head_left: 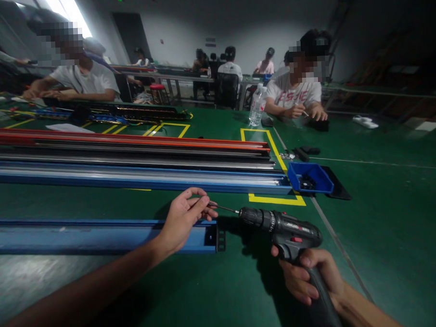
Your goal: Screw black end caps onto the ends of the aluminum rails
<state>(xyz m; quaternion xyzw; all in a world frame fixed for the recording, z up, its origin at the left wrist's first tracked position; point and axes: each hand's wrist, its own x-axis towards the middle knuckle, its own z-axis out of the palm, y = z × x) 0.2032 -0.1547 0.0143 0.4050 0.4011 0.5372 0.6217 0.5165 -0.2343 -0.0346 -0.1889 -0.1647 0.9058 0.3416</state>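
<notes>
A black cordless drill (278, 224) is gripped by its handle in my right hand (309, 275), and its long thin bit (227, 209) points left. At the bit's tip, the thumb and fingers of my left hand (184, 215) are pinched together. Whatever is between them is too small to make out. Beneath my left hand lies a long blue channel profile (134, 234), which runs off to the left. A black end cap (220, 235) with slots sits at its right end, just below the bit.
Further back lie more long profiles, one blue (204, 181) and one orange (166, 141). A blue bin (310, 176) with small black parts stands at their right end. A water bottle (256, 106) is beyond. Co-workers sit across the green table (386, 214), one at left, one at right.
</notes>
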